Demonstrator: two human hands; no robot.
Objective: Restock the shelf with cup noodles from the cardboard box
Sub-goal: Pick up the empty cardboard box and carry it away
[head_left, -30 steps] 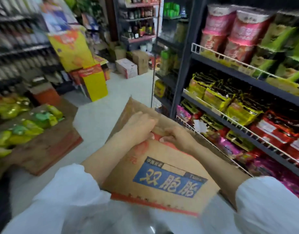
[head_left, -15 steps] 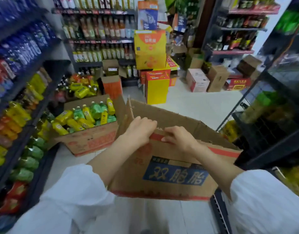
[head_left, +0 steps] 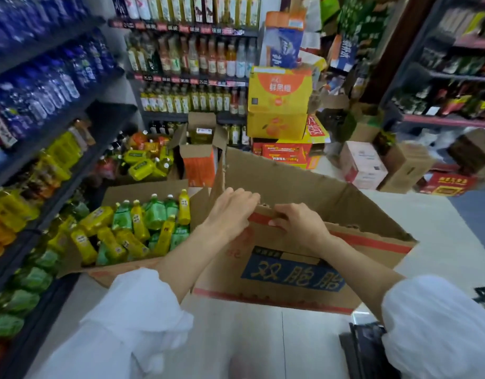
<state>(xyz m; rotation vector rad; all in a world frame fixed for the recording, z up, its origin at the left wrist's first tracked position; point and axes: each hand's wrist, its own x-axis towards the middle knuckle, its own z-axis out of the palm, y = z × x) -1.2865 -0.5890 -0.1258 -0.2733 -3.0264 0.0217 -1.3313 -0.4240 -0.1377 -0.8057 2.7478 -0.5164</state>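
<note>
The cardboard box (head_left: 296,272) is held up off the floor (head_left: 263,337) in front of the person, its printed side facing the camera. That side carries a blue label with yellow characters and red bands along its top and bottom edges. The long axis runs left to right, dropping slightly toward the right. The top is open, with the far flap standing up and a side flap raised at the left end. The interior is hidden by the near wall, so its contents cannot be told.

Both hands grip the top edge of the near wall, close to its middle. The left hand (head_left: 231,212) hooks its fingers over the edge, fingertips curled down inside. The right hand (head_left: 298,224) sits just beside it, fingers curled over the same edge with the thumb pressed against the red band outside. Most of the box hangs below and to the right of the hands.

To the left, a second open carton (head_left: 104,272) rests on the floor against the foot of the left shelving (head_left: 44,165). It holds shrink-wrapped yellow and green drink bottles (head_left: 142,228) lying at mixed angles. Behind it a smaller open carton (head_left: 201,157) stands upright with yellowish packaged goods inside.
</note>
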